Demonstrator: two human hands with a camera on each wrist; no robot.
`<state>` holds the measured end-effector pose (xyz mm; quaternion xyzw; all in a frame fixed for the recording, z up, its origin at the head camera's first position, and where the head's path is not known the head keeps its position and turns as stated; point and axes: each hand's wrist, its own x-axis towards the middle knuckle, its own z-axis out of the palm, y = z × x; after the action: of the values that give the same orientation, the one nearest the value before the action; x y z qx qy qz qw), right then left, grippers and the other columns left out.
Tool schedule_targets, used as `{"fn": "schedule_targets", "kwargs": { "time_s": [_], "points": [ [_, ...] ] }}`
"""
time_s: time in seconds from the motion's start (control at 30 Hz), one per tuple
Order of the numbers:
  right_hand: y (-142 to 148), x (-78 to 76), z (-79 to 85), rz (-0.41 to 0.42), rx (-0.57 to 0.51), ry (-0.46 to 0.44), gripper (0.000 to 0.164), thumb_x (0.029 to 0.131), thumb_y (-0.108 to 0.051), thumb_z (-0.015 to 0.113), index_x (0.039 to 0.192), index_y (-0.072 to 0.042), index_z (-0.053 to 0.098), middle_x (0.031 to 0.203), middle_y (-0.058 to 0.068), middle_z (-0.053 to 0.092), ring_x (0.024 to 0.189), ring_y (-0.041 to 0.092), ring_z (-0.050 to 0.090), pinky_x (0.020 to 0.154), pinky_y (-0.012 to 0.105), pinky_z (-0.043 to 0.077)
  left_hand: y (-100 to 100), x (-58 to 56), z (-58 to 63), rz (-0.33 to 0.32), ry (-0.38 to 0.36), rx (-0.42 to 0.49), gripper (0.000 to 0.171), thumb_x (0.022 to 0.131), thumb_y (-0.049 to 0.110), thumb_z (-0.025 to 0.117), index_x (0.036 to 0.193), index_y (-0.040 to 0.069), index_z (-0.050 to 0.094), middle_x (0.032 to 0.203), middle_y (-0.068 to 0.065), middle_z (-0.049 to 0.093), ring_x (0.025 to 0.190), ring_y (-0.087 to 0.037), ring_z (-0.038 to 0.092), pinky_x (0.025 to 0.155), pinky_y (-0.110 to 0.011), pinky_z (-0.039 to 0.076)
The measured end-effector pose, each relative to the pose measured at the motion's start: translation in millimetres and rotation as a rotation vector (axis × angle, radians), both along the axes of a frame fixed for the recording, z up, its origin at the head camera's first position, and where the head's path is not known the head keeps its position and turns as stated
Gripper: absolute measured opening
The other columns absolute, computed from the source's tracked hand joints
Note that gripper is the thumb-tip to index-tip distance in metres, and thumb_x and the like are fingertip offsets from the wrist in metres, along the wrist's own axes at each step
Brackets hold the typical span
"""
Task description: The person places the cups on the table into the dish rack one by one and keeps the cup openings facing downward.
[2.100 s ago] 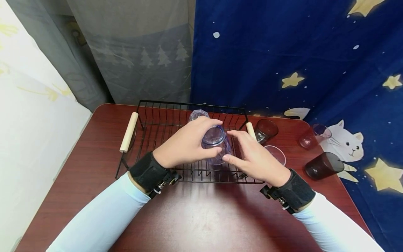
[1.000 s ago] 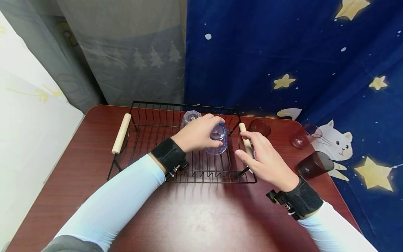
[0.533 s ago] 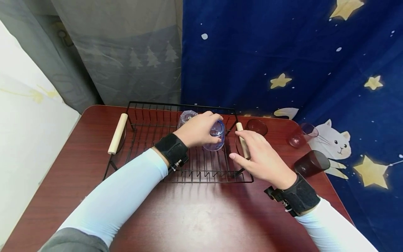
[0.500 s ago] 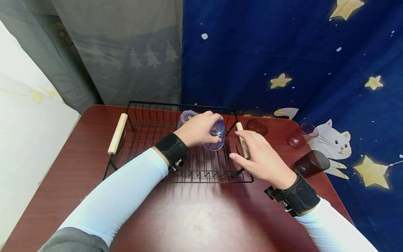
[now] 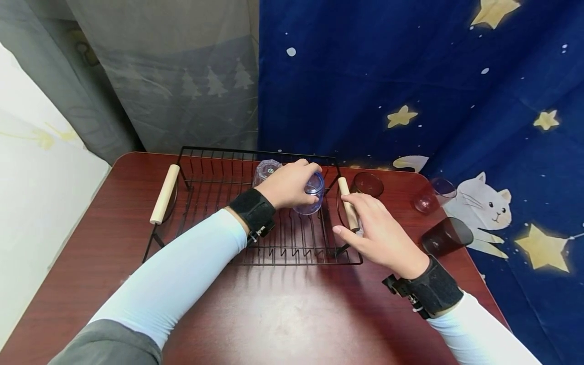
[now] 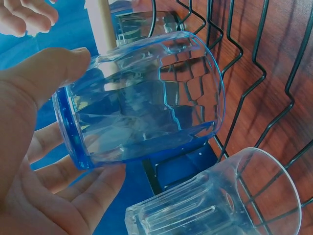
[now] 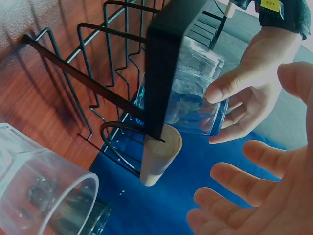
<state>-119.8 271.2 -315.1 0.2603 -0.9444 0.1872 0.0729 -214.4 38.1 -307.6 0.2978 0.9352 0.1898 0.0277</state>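
While the left hand [image 5: 290, 185] grips an inverted blue glass [image 5: 314, 187] over the right half of the rack [image 5: 228, 150], the right hand [image 5: 379, 230], fingers loosely spread, holds nothing; racked: one clear glass [image 5: 266, 170]; apparently remaining: four glasses [image 5: 444, 236], toward tabletop's [image 5: 283, 314] right edge.

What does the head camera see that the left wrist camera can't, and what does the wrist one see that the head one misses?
Only the head view shows the cat on the curtain, the pale sleeves and the left handle.

Only the left wrist view shows the palm side of the left hand and the ribbed wall of the clear glass.

Both show the blue glass in that hand, the rack, the right handle and at least part of the right hand.
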Motion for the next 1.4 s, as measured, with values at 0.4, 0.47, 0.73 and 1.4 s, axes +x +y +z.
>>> {"fn": "schedule_targets", "kwargs": {
  "time_s": [0.4,0.47,0.73,1.4],
  "points": [
    [1,0.4,-2.9,0.005,-0.007,0.006,0.064,0.09,-0.042,0.072,0.14,-0.008,0.049,0.136,0.011,0.052,0.124,0.029,0.047,0.106,0.05,0.037,4,-8.2,-0.8,0.001,-0.021,-0.005,0.066,0.089,0.038,0.076,0.145,0.013,0.05,0.134,-0.011,0.056,0.113,-0.023,0.062,0.095,-0.038,0.051],
    [2,1.1,-3.0,0.005,-0.006,0.003,0.064,0.091,-0.041,0.072,0.14,-0.008,0.049,0.138,0.012,0.051,0.126,0.03,0.047,0.106,0.051,0.037,6,-9.8,-1.4,0.003,-0.021,-0.008,0.067,0.089,0.038,0.075,0.145,0.013,0.049,0.135,-0.011,0.056,0.114,-0.023,0.061,0.096,-0.038,0.051],
    [3,1.6,-5.7,0.011,-0.018,0.005,0.061,0.091,-0.039,0.072,0.139,-0.008,0.049,0.138,0.014,0.051,0.126,0.032,0.047,0.105,0.054,0.037,9,-13.2,-5.4,0.013,-0.013,-0.044,0.068,0.089,0.037,0.076,0.145,0.013,0.049,0.138,-0.012,0.054,0.117,-0.025,0.061,0.098,-0.039,0.051],
    [2,-0.6,-12.7,0.02,-0.004,0.012,0.061,0.091,-0.039,0.072,0.137,-0.006,0.052,0.137,0.012,0.053,0.127,0.031,0.047,0.106,0.052,0.036,15,-20.8,-15.6,0.028,-0.035,-0.051,0.067,0.092,0.037,0.074,0.148,0.014,0.045,0.142,-0.015,0.05,0.115,-0.024,0.063,0.094,-0.037,0.053]
  ]
}}
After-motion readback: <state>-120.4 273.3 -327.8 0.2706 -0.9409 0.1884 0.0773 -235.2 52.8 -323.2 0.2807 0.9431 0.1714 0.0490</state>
